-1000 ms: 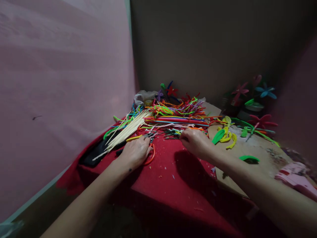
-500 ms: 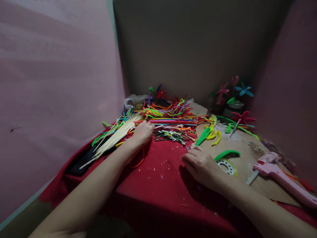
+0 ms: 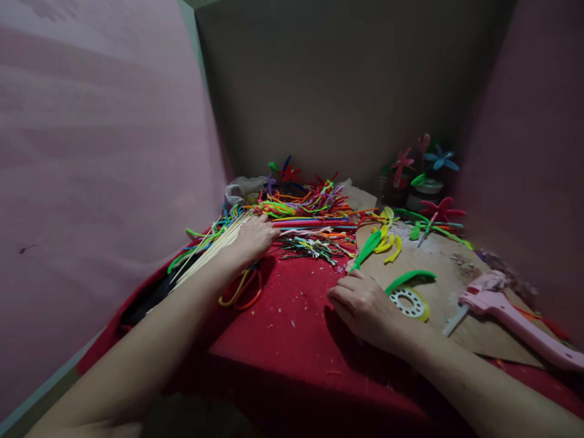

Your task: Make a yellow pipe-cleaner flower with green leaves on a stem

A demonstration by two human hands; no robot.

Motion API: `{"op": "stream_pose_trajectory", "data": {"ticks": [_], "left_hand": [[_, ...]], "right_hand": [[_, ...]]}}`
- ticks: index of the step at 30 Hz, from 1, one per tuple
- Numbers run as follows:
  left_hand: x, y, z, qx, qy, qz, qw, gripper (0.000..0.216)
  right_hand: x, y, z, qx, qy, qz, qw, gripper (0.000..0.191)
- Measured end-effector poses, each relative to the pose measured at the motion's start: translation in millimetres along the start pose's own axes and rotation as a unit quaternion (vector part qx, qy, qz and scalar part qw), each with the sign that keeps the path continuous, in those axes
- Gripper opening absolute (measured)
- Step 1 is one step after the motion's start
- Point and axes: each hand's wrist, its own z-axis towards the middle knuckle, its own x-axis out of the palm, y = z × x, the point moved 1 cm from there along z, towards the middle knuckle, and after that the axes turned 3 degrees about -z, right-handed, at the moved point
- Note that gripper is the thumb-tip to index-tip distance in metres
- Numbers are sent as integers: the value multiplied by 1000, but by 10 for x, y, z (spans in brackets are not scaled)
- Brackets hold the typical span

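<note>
My left hand (image 3: 254, 236) reaches forward onto the far end of a bundle of wooden skewers (image 3: 207, 255), at the edge of a pile of coloured pipe cleaners (image 3: 310, 207). Its fingertips are hidden behind the back of the hand. My right hand (image 3: 365, 307) rests on the red cloth (image 3: 292, 328) with its fingers curled under, and what they hold, if anything, is hidden. It lies just left of a green tape roll (image 3: 410, 302). Orange-handled scissors (image 3: 241, 291) lie under my left forearm.
A cardboard sheet (image 3: 451, 267) on the right carries green and yellow leaf shapes (image 3: 378, 243) and a pink glue gun (image 3: 511, 319). Pipe-cleaner flowers (image 3: 429, 182) stand in pots at the back right. Short cut wire pieces (image 3: 314, 248) lie mid-table. Walls close in on three sides.
My left hand has left the scissors and moved forward to the skewers and pipe cleaners. My right hand has drawn back from the cut pieces to beside the tape roll. The view has shifted right.
</note>
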Motion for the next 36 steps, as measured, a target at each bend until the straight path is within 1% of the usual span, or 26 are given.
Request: {"op": "stream_pose_trajectory", "data": {"ticks": [3,6,8,11,13,14,17,19,21,23,25,27,29,31,34,36], "left_hand": [[-95,119,-32,13,15,36,999,21],[-169,260,-88,-8,30,41,999,21],[-221,305,-124,-12,5,16,1000,23],[-269,213,-126,19,-58,-35,998,23],[-257,52,-71,61,-78,-52,994,23],[-240,-36,-27,62,-93,-61,992,23],[-161,-234,122,82,-96,-105,986,20],[-114,-233,186,79,-115,-159,977,20],[-79,-114,189,44,-139,-208,967,21],[-44,62,129,19,-121,-229,966,19],[-1,226,28,-10,-72,-233,970,18],[62,326,-84,-48,-14,-218,975,19],[150,346,-171,-62,30,-210,975,19],[256,314,-217,-64,55,-206,975,18],[393,250,-225,-80,64,-190,976,16],[431,217,-210,-89,61,-181,978,15]], "right_hand": [[5,7,-2,-1,-2,7,1000,21],[3,18,-3,0,5,8,1000,22],[1,24,2,-1,6,8,1000,22],[2,32,15,-3,1,7,1000,22],[8,35,18,-5,2,7,1000,23],[12,35,15,-5,4,7,1000,23],[21,27,-11,-4,11,5,1000,23],[19,19,-32,-3,10,0,1000,24],[12,17,-42,-6,6,-2,1000,24],[2,25,-36,-11,3,1,1000,24],[-6,43,-18,-16,2,6,1000,24],[-12,66,1,-19,0,14,1000,24],[-14,85,12,-24,-2,22,999,24],[-11,93,11,-24,-2,29,999,23],[3,82,-5,-18,3,26,999,23],[14,72,-12,-16,7,18,1000,23]]}}
